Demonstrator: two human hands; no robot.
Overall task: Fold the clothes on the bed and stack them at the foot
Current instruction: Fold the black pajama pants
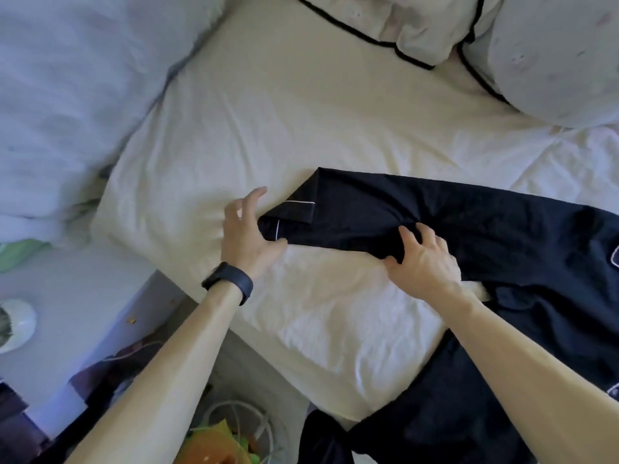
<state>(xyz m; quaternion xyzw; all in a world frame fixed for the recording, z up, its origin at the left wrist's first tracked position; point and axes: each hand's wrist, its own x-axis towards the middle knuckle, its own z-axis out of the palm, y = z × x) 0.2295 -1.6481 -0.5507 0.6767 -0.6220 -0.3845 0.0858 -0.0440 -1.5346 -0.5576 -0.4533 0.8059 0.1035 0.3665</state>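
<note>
A black garment with thin white piping (469, 222) lies across the cream bed sheet (301, 112), one sleeve stretched to the left with its cuff folded back. My left hand (246, 229) sits at the cuff end, fingers spread, thumb against the fabric's lower edge. My right hand (422, 259) rests on the sleeve's middle, fingers curled into a bunch of the cloth and thumb under its lower edge. The rest of the garment runs off to the right and hangs over the bed's near edge at the bottom right.
Two pillows with black trim (402, 25) lie at the top right, and a pale duvet (67, 95) is heaped at the left. A white side table (77, 296) with a round white object (16, 324) stands beside the bed. A basket with cables (234, 437) sits on the floor below.
</note>
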